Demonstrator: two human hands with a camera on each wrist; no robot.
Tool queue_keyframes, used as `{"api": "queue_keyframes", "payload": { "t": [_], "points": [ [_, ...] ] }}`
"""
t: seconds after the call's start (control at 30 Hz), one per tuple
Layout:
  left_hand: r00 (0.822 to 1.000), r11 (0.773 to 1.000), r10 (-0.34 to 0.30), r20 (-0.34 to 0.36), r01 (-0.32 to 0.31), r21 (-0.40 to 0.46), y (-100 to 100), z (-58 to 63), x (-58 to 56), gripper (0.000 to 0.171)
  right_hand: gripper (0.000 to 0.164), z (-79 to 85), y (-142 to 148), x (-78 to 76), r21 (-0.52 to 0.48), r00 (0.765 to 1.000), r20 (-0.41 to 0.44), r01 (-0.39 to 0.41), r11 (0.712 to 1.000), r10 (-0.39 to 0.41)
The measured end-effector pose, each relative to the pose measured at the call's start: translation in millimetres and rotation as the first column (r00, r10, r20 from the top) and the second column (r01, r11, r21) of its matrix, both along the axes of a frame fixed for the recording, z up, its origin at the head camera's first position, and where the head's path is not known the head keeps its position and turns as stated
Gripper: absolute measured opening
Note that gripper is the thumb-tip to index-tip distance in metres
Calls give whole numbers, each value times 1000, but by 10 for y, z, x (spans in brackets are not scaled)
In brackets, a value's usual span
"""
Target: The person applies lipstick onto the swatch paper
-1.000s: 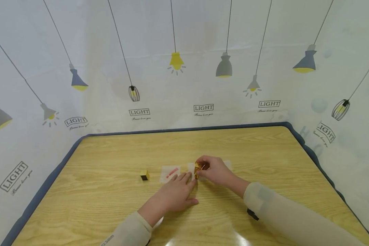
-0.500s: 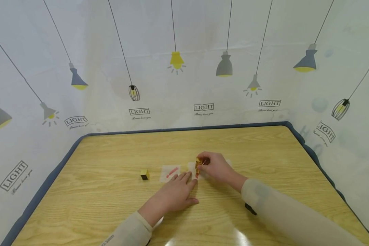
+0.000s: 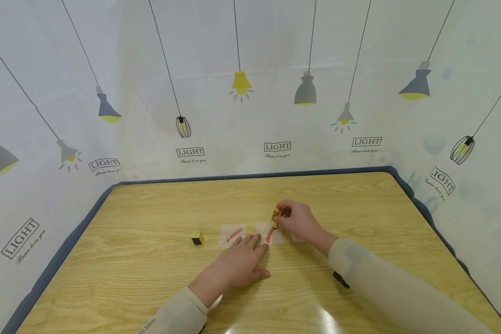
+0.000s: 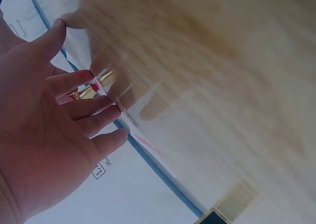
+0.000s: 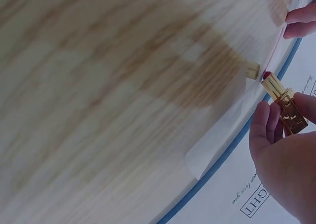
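Note:
My right hand (image 3: 301, 221) pinches a gold lipstick (image 3: 276, 215) between thumb and fingers, tip down over a small white sheet (image 3: 280, 238). In the right wrist view the red tip of the lipstick (image 5: 290, 116) meets the paper's surface. A red streak (image 3: 269, 234) runs along that sheet just below the tip. My left hand (image 3: 241, 262) lies flat, fingers stretched, its fingertips resting at the sheet's left edge. Left of it, another white sheet (image 3: 223, 233) bears a red streak, partly covered by the fingers.
A square gold lipstick cap (image 3: 196, 237) stands on the wooden table (image 3: 150, 278) to the left. A third white sheet (image 3: 297, 239) lies partly hidden under my right hand. A white curtain printed with lamps (image 3: 217, 55) rises behind the table's blue edge.
My right hand has moved the lipstick away from me and slightly right, and a red streak now shows on the middle sheet. The left hand stays in place.

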State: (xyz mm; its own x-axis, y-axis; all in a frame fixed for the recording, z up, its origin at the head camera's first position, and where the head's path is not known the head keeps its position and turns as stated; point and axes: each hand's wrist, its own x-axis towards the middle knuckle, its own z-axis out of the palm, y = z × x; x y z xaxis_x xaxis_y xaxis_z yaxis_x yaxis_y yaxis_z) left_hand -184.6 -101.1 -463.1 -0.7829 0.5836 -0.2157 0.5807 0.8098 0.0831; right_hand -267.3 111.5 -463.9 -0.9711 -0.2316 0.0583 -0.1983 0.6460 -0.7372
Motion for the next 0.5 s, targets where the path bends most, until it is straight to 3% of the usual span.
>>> {"api": "queue_keyframes", "payload": {
  "t": [0.5],
  "points": [
    [1000,1000,11,10,-11,-11,21,9,-6,75,38,69,12,15,-21,1000,20,0,1000,1]
  ]
}}
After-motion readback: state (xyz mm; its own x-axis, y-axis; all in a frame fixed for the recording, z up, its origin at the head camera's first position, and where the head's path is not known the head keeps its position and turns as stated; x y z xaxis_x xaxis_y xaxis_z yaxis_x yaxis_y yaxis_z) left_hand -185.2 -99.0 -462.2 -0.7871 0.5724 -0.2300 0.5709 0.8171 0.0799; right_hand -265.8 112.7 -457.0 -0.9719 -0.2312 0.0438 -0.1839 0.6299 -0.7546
